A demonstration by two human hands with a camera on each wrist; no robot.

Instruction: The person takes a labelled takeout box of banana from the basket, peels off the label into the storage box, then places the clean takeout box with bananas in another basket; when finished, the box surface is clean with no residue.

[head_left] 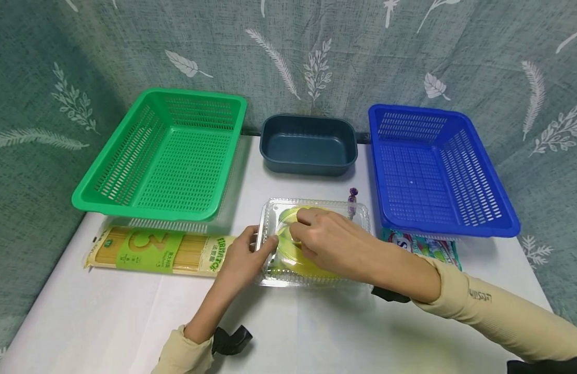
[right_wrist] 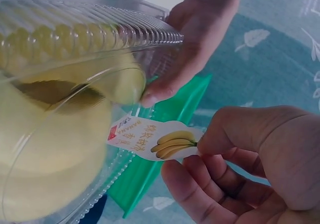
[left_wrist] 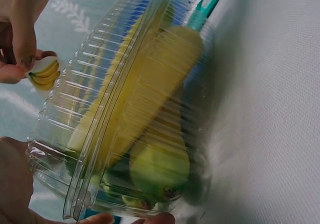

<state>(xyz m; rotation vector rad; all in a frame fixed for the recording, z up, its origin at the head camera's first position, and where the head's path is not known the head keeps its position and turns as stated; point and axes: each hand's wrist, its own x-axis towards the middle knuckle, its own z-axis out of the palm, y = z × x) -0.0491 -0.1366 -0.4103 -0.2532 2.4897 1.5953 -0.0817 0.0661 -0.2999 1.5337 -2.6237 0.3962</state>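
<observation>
A clear plastic clamshell box (head_left: 268, 278) lies on the table, with yellow, green-ended bananas (left_wrist: 145, 99) inside. My left hand (head_left: 245, 254) grips the box's left edge, its thumb on the lid and fingertips at the side. Over the lid, my right hand (head_left: 330, 241) pinches a white label (right_wrist: 167, 140) between thumb and fingers. That label bears a picture of bananas and printed characters. Its far end lies against or just over the lid; I cannot tell which. In the head view the right hand hides most of the label.
A green basket (head_left: 159, 212) stands at the back left, a blue basket (head_left: 452, 228) at the back right. Between them sits a dark teal tub (head_left: 309, 167). A spaghetti pack (head_left: 152, 252), a purple-wrapped candy (head_left: 352, 196) and a teal packet (head_left: 426, 246) lie around the box.
</observation>
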